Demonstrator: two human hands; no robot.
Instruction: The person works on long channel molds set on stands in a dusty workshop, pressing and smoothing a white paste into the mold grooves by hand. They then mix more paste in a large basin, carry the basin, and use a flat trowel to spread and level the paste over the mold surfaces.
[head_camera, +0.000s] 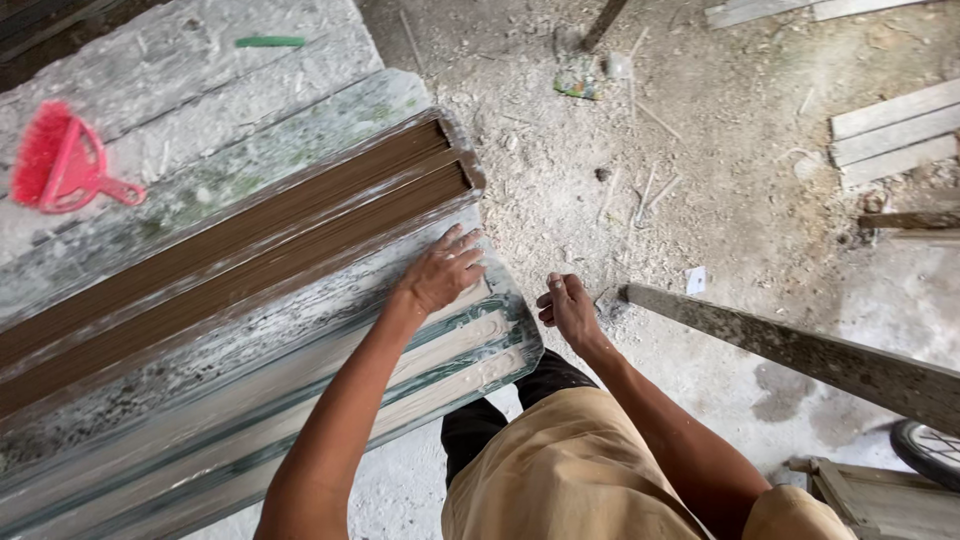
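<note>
Now | left hand (443, 272) flat on mould (300, 330) | right hand (570, 310) apparently empty, beside

Red brush (60, 160), brown strips (250, 240), tan shorts (570, 470)

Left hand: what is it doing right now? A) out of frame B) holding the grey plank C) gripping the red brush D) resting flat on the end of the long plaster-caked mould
D: the left hand lies palm-down, fingers spread, on the end of the long mould, beside its brown strips; the red brush sits untouched far off, and the right hand hangs empty past the mould's end.
</note>
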